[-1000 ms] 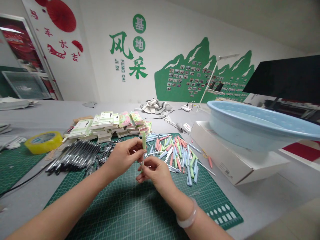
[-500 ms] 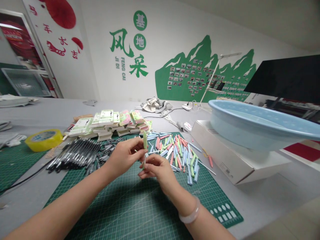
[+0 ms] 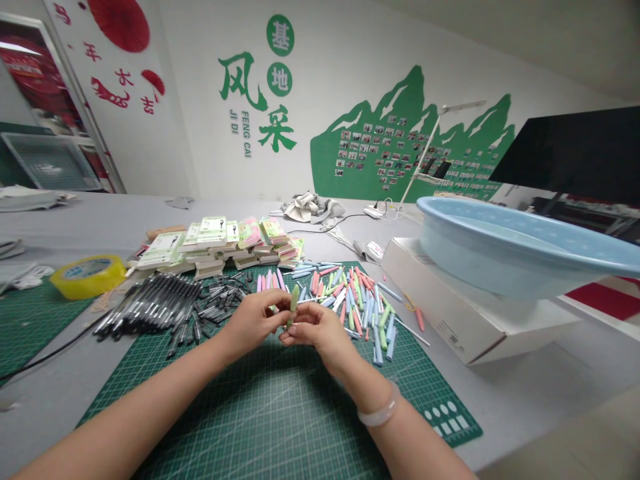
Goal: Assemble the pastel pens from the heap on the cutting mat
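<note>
Above the green cutting mat (image 3: 240, 413), my left hand (image 3: 257, 313) pinches a light green pen (image 3: 295, 297) that stands nearly upright, its rounded end pointing up. My right hand (image 3: 320, 330) closes thumb and fingers around the lower end of the same pen; the fingers hide most of that end. Just behind the hands lie loose pastel pen parts (image 3: 367, 310) in blue, pink, green and white. A short row of purple and pink pen parts (image 3: 270, 280) sits behind my left hand. Black pens (image 3: 155, 300) are heaped to the left.
Stacked small boxes (image 3: 213, 233) stand behind the pens. A roll of yellow tape (image 3: 89, 277) lies at left. On the right, a blue basin (image 3: 480, 253) rests on a white carton (image 3: 450, 313). Grey cloth (image 3: 313, 208) and a cable lie near the wall.
My hands have come closer together along the pen, the right one rising slightly toward the left. The purple and pink row behind my left hand now shows.
</note>
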